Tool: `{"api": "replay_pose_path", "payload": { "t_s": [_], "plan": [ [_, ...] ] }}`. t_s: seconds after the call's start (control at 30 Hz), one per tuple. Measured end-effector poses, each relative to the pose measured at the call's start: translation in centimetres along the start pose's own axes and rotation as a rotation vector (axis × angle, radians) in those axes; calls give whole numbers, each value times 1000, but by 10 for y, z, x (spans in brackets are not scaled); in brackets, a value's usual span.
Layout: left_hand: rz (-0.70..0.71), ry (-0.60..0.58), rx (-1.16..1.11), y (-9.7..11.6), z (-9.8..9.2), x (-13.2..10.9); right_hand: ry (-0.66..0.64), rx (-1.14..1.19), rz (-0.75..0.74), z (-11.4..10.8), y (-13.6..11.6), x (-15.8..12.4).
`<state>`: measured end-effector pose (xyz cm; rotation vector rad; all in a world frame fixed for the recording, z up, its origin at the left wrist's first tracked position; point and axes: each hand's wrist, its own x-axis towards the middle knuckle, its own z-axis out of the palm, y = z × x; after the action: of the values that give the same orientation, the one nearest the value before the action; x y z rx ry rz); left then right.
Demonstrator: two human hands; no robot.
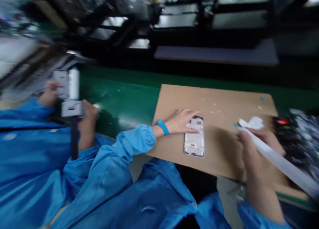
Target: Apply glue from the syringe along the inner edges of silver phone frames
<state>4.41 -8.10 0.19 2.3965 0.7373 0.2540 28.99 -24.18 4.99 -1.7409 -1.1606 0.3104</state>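
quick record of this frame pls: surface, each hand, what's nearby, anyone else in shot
surface: brown cardboard sheet on a green belt
left hand: left hand rests flat on the top end of a phone frame lying on the sheet
right hand: right hand grips a white strip; crumpled white scrap just beyond it
wrist: blue wristband on the left wrist
co-worker: another person's hands at far left hold grey-white parts
image: motion-blurred

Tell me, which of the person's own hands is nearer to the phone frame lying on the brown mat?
Left. The left hand rests its fingers on the top of the phone frame. The right hand is off to its right, apart from it, holding a white tool.
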Motion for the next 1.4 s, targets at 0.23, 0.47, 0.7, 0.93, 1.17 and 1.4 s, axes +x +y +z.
{"api": "replay_pose_path", "payload": {
  "t_s": [0.23,0.47,0.7,0.93,1.17,1.4],
  "plan": [
    [-24,147,-11,-10,15,-1,-156,429,127,72,24,20],
    [-11,163,-46,-7,15,-1,-243,349,65,92,23,16],
    [2,162,-69,-6,15,-1,-284,278,42,93,30,11],
    [-6,172,-61,-6,17,-1,-295,236,36,93,25,11],
    [-19,173,-66,-4,15,-1,-298,227,39,93,23,10],
    [-17,166,-78,-4,15,0,-301,224,40,92,22,10]
  ]
}}
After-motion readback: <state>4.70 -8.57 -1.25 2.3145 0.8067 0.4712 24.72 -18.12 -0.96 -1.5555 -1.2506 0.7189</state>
